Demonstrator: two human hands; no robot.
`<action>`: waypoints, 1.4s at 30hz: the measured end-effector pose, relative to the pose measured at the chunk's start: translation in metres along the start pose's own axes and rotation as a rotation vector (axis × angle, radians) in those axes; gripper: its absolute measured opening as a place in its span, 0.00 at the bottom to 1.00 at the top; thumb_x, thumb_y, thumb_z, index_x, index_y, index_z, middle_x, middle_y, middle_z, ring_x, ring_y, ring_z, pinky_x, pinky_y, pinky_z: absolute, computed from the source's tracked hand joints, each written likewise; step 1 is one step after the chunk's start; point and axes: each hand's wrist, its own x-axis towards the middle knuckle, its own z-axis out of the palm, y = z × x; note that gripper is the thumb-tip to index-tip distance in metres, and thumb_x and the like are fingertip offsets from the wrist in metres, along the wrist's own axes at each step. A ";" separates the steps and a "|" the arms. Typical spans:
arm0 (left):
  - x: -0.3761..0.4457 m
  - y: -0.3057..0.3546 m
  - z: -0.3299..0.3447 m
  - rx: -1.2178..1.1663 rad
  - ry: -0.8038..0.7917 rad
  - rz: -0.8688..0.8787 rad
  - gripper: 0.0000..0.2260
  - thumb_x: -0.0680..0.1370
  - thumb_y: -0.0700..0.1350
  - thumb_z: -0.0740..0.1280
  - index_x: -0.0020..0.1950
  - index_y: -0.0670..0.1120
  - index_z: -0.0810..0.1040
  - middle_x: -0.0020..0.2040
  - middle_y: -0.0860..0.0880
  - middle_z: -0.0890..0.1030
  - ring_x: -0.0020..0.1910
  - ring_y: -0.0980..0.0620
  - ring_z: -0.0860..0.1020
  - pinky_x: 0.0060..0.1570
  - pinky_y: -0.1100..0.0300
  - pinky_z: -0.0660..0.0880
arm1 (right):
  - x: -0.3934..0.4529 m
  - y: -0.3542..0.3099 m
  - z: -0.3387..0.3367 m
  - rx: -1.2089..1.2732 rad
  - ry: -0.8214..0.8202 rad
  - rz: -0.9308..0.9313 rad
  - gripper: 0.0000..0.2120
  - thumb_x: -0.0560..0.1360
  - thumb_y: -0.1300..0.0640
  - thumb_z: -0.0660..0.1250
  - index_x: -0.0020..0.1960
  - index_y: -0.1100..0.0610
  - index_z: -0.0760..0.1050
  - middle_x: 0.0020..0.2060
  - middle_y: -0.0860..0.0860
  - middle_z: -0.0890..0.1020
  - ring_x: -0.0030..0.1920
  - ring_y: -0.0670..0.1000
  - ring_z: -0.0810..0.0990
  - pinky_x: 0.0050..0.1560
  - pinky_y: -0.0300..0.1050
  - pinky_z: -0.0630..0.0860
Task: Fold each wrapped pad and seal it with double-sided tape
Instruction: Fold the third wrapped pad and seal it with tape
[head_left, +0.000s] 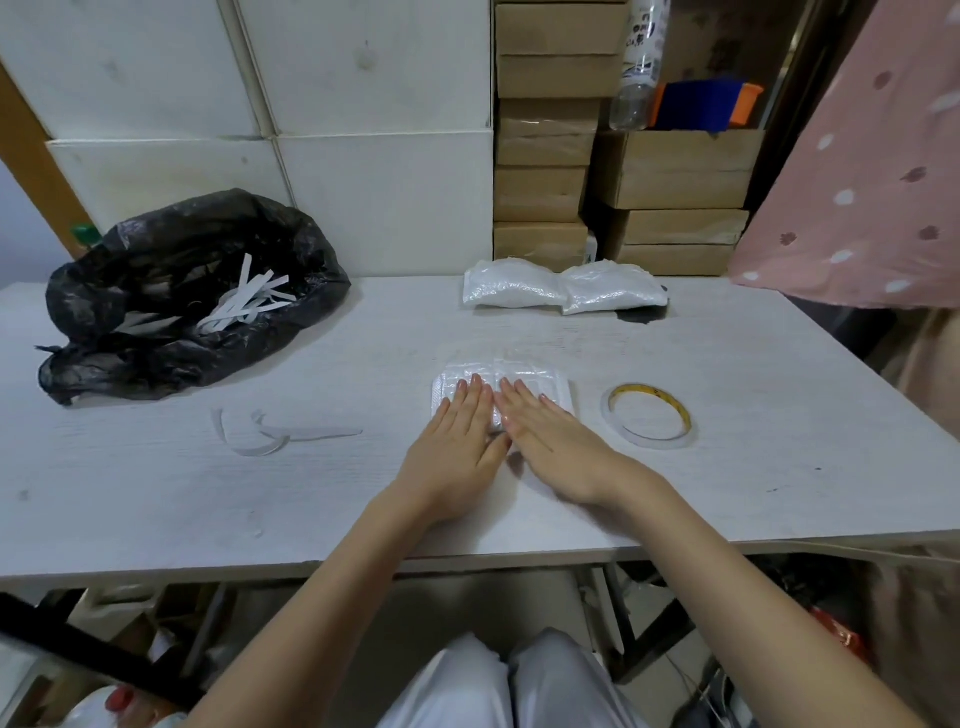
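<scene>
A white wrapped pad (511, 370) lies flat on the white table (156, 493), a little right of centre. My left hand (457, 441) presses on its left half with straight fingers. My right hand (550, 441) presses on its right half, fingers flat and touching the left hand's. A roll of double-sided tape (648, 422) with a yellow inner ring lies flat just right of the pad. Two more wrapped pads (563, 287) sit side by side at the table's far edge.
A black rubbish bag (182, 296) holding white backing strips sits at the far left. Loose curled strips (270, 434) lie left of my hands. Stacked cardboard boxes (613, 171) and white panels stand behind the table. Pink spotted cloth (872, 171) hangs at the right.
</scene>
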 end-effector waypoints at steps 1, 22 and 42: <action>0.000 0.001 -0.005 -0.045 -0.019 -0.002 0.25 0.83 0.51 0.46 0.77 0.45 0.42 0.78 0.49 0.40 0.76 0.55 0.39 0.73 0.61 0.38 | -0.001 0.000 -0.006 0.097 -0.001 0.011 0.23 0.82 0.50 0.42 0.76 0.52 0.50 0.75 0.41 0.48 0.74 0.38 0.44 0.74 0.38 0.42; 0.091 -0.027 -0.088 0.201 -0.108 0.034 0.33 0.68 0.52 0.75 0.69 0.48 0.67 0.61 0.48 0.72 0.59 0.47 0.72 0.54 0.59 0.68 | 0.074 0.030 -0.084 -0.219 -0.017 0.096 0.29 0.61 0.43 0.77 0.53 0.52 0.67 0.50 0.48 0.67 0.50 0.50 0.71 0.51 0.45 0.71; -0.007 -0.028 -0.018 0.409 0.497 0.240 0.24 0.66 0.42 0.74 0.61 0.42 0.78 0.51 0.46 0.84 0.47 0.47 0.84 0.40 0.60 0.78 | 0.001 0.024 -0.028 -0.697 0.501 -0.209 0.21 0.47 0.71 0.76 0.37 0.57 0.78 0.30 0.50 0.80 0.31 0.54 0.79 0.31 0.39 0.75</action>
